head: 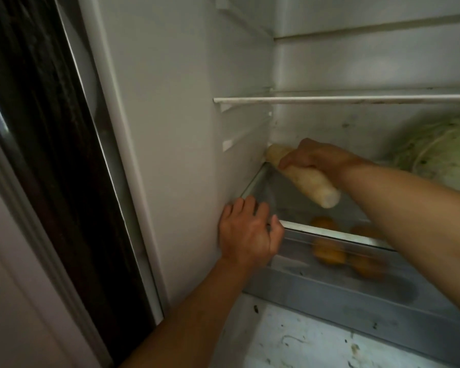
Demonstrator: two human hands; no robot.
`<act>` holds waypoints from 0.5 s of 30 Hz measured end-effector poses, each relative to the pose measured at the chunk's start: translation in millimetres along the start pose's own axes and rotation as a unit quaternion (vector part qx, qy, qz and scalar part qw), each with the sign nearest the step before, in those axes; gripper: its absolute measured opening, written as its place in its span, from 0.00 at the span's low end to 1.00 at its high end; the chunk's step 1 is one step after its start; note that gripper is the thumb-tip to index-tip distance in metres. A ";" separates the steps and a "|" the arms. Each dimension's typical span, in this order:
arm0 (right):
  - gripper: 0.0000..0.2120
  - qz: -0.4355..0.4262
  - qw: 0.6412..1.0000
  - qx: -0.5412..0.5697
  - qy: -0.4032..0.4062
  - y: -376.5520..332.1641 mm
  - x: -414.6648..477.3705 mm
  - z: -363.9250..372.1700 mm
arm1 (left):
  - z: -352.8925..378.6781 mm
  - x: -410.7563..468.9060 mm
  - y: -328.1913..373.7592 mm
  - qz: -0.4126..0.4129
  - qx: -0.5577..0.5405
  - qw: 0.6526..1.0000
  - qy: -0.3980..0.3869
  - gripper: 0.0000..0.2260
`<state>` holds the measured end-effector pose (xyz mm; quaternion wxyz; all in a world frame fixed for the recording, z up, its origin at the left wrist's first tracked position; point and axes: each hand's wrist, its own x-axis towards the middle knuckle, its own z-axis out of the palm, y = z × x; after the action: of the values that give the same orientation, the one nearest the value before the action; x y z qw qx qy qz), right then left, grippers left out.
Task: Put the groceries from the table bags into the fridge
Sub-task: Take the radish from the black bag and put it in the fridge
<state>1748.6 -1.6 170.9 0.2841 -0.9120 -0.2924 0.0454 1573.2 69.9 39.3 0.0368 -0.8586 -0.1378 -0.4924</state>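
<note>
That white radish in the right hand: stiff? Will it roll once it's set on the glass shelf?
Probably stiff: the white radish juts from both sides of the right hand without sagging. Likely to roll, since it is a smooth cylinder and the glass shelf looks flat. Probably dense for its size.

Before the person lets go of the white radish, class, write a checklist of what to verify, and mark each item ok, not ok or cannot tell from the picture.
1. Right hand has a firm wrap on the white radish: ok.
2. Far end of the radish is close against the fridge's left inner wall, in the back corner: ok.
3. Radish rests flat on the glass shelf: not ok, it tilts with its near end raised.
4. Cabbage sits clear of the radish: ok.
5. Left hand steadies the shelf's front corner: ok.
6. Oranges in the drawer below are undisturbed: cannot tell, blurred.
</note>
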 end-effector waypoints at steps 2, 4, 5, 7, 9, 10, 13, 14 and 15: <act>0.34 0.007 1.000 0.005 0.009 -0.2 5.5 2.1 | -0.4 -0.3 0.3 0.002 -0.002 1.000 0.000 0.12; 0.36 0.007 1.000 0.020 0.015 -0.4 4.4 3.4 | -2.1 -0.7 1.1 0.001 -0.002 1.000 -0.006 0.12; 0.37 0.010 0.999 0.029 0.018 1.1 2.6 3.5 | -2.4 -0.5 1.3 -0.001 -0.002 1.000 -0.006 0.12; 0.38 0.017 0.998 0.042 0.040 6.9 -2.0 2.2 | -3.6 -0.1 1.5 -0.005 -0.008 1.000 -0.011 0.13; 0.35 0.023 0.997 0.038 0.069 12.8 -12.4 -1.1 | -4.4 -0.8 2.3 -0.006 -0.009 1.000 -0.015 0.13; 0.33 0.023 0.996 0.035 0.084 16.5 -18.5 -3.7 | -4.1 -0.9 2.9 -0.007 -0.009 1.000 -0.018 0.13; 0.23 0.027 0.990 0.017 0.138 28.4 -44.2 -10.9 | -5.6 -2.3 2.9 -0.002 -0.017 1.000 -0.022 0.13; 0.20 0.031 0.986 0.004 0.161 31.1 -53.5 -12.1 | -5.3 -2.2 1.9 -0.003 -0.014 1.000 -0.022 0.13; 0.19 0.035 0.983 -0.011 0.181 33.0 -62.8 -12.9 | -5.1 -1.5 1.0 -0.007 -0.009 1.000 -0.022 0.13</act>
<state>1716.8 -65.1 158.5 0.3203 -0.9178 -0.2048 -0.1143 1568.5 67.6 40.7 0.0227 -0.8685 -0.1403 -0.4749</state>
